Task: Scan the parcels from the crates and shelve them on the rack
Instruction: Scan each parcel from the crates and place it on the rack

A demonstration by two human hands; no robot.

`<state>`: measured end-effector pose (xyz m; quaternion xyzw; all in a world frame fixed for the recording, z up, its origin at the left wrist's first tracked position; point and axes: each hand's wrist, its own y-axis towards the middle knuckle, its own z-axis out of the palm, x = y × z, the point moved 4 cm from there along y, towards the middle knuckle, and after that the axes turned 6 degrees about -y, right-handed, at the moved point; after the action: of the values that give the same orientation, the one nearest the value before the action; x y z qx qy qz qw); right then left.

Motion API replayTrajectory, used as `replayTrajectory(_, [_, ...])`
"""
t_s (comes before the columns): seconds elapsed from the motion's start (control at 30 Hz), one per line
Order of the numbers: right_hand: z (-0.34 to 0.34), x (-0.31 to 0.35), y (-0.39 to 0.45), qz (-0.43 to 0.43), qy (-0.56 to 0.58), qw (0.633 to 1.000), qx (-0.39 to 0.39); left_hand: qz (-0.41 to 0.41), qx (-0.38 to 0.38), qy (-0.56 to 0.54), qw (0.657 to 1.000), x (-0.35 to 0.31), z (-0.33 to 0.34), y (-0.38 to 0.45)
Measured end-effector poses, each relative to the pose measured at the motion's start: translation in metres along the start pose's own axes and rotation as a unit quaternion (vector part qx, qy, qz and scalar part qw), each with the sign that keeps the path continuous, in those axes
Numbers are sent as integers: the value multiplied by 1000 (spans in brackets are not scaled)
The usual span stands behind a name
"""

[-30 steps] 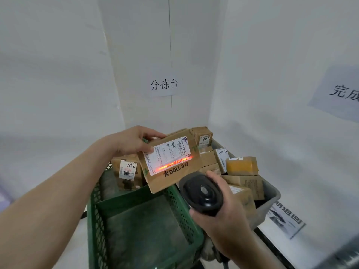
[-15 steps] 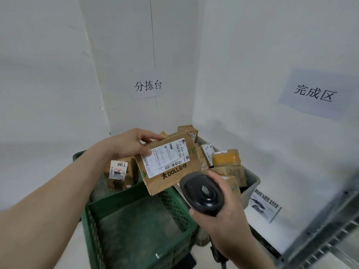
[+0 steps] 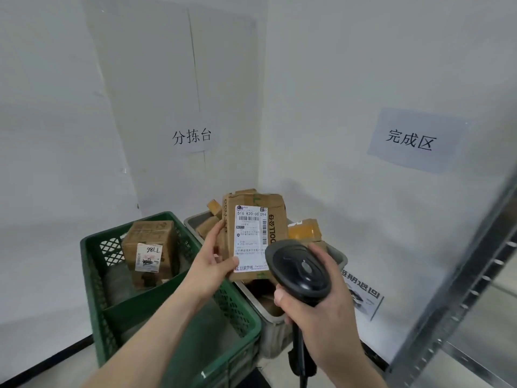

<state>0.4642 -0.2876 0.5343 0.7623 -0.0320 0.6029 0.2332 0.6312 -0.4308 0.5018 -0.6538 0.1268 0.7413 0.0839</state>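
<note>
Gripping a creased brown cardboard parcel [image 3: 256, 236] upright at frame centre, my left hand [image 3: 210, 266] pinches its lower edge, white label facing me. My right hand [image 3: 316, 299] wraps the smooth black oval barcode scanner [image 3: 298, 268] just below. Behind sit a green lattice plastic crate [image 3: 179, 312] and a grey bin [image 3: 275, 312].

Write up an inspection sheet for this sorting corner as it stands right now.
Surface: pale floor, no table seen.
Job's things: held parcel, label facing camera; barcode scanner; green crate holding one box marked 98LL; grey bin piled with parcels; metal rack at right.
Clutter: printed sheet beside the bin.
Grippers: left hand grips the parcel; right hand grips the scanner.
Cables: scanner cable hangs down.
Surroundings: white walls, two paper signs.
</note>
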Motion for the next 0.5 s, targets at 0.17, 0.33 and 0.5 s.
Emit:
replayTrajectory(0.17, [-31,-2,-12,37,23,999,11,23,-10,3,1000,9,45,-13])
replayTrajectory(0.33, [-70,-8,-25,54,47,997,-4,21,-9,11,1000,15,87,-25])
replayTrajectory(0.5, [-110,-9,-37,60,53,997,-1,27,-14,23,999,18,126,-38])
